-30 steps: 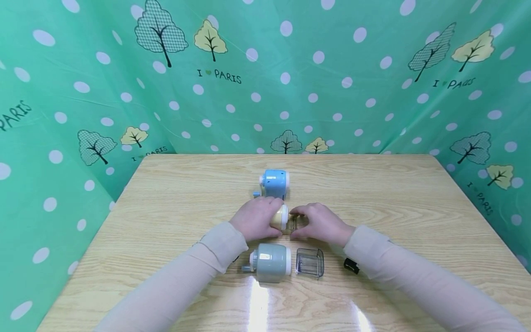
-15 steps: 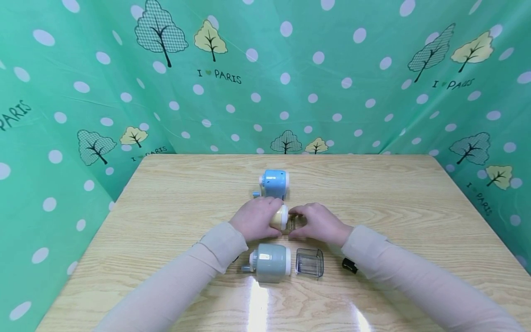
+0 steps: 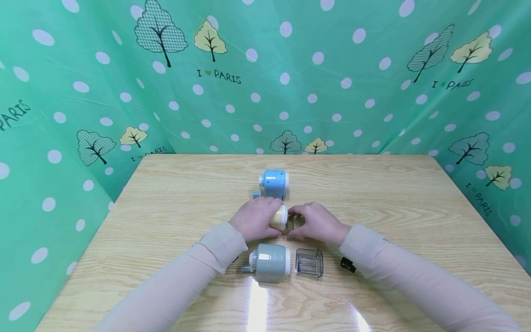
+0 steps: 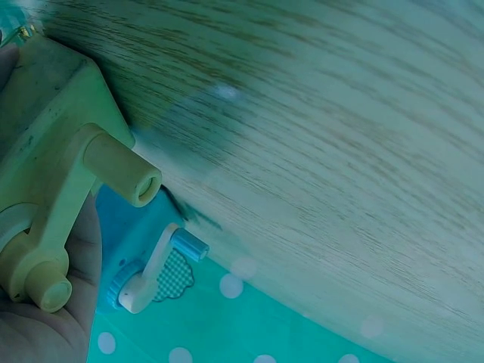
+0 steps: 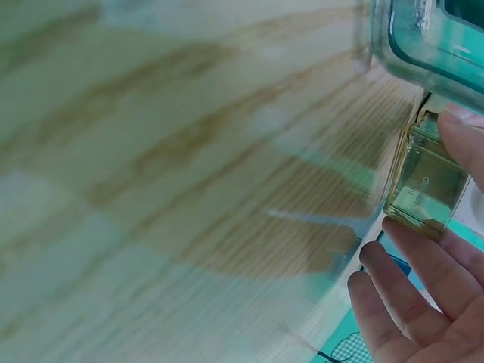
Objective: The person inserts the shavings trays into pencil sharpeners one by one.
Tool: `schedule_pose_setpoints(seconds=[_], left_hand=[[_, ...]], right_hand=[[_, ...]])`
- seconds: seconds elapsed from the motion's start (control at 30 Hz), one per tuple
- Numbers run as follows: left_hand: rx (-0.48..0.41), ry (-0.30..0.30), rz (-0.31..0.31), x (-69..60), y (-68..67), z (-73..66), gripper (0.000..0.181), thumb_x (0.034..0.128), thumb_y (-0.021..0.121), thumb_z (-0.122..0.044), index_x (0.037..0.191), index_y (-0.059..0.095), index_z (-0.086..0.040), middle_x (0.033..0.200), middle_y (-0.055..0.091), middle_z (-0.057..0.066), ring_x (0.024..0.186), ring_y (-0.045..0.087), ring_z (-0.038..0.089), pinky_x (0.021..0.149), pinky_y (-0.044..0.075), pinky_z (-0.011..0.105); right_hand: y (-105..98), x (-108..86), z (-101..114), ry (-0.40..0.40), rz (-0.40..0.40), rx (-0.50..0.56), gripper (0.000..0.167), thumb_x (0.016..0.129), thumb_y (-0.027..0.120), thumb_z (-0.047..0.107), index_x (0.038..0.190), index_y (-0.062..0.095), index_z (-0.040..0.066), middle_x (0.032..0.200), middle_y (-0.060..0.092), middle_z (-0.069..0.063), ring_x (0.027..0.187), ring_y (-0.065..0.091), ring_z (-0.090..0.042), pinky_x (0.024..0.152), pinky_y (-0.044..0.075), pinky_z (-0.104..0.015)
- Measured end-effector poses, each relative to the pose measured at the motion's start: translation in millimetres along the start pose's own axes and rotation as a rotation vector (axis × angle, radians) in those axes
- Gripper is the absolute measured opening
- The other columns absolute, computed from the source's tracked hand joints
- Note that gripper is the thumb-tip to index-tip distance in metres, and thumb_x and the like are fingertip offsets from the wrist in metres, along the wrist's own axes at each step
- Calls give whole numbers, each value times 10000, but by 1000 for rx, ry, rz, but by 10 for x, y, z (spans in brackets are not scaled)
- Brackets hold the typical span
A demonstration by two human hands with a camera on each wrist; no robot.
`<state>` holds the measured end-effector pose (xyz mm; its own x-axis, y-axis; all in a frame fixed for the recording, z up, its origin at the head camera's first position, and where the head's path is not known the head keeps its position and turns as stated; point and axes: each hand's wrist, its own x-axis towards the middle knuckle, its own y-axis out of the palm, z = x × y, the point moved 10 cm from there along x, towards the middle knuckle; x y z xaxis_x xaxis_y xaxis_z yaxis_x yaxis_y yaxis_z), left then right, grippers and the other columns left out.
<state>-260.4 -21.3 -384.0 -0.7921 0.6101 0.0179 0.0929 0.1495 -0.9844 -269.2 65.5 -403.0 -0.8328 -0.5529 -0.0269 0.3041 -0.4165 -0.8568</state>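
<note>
My left hand (image 3: pixel 255 219) grips a yellow hand-crank pencil sharpener (image 3: pixel 278 220) lying on its side, its white end facing right. The sharpener's crank (image 4: pixel 60 181) shows in the left wrist view. With thumb and fingers, my right hand (image 3: pixel 319 224) pinches a clear yellowish shavings drawer (image 5: pixel 427 185) at the sharpener's white end. Whether the drawer is partly inside the sharpener cannot be told. Nearer me lies a grey-green pencil sharpener (image 3: pixel 270 261), with a clear smoky drawer (image 3: pixel 309 263) apart from it on its right. Behind my left hand lies a blue pencil sharpener (image 3: pixel 275 183).
All of this is on a wood-grain table (image 3: pixel 186 180). A small black object (image 3: pixel 348 264) shows beside the right sleeve, partly hidden by it. A green dotted curtain (image 3: pixel 249 92) hangs behind the table and along its sides.
My right hand has edged slightly left with the drawer, towards the yellow sharpener. The left hand stays almost where it was, still holding the sharpener.
</note>
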Motion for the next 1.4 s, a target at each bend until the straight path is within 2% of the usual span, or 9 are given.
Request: schedule_pose_setpoints(seconds=[0.6,1.13,1.4], left_hand=[[-27,-5,-1,-7,-12,-1,548,741,862,-369,1144,572,-135,1042,660,0,934,619,162,854,536,327],[-13,-8,4,-4,-1,3,556,744,858,-385,1145,566,-136,1037,655,-3,927,614,159,844,534,323],[-16,-6,3,-5,-7,-3,556,744,859,-381,1148,566,-137,1040,660,-5,934,618,160,852,533,327]], right_hand=[[5,27,20,-6,4,-19,591,697,886,351,1176,694,64,1095,743,-60,976,691,-163,904,562,-340],[9,42,49,-27,6,-41,573,695,883,369,1149,705,68,1065,750,-60,890,677,-108,828,568,-283],[16,46,59,-19,15,-48,567,692,883,379,1141,707,80,1017,754,-32,770,614,-52,716,526,-210]])
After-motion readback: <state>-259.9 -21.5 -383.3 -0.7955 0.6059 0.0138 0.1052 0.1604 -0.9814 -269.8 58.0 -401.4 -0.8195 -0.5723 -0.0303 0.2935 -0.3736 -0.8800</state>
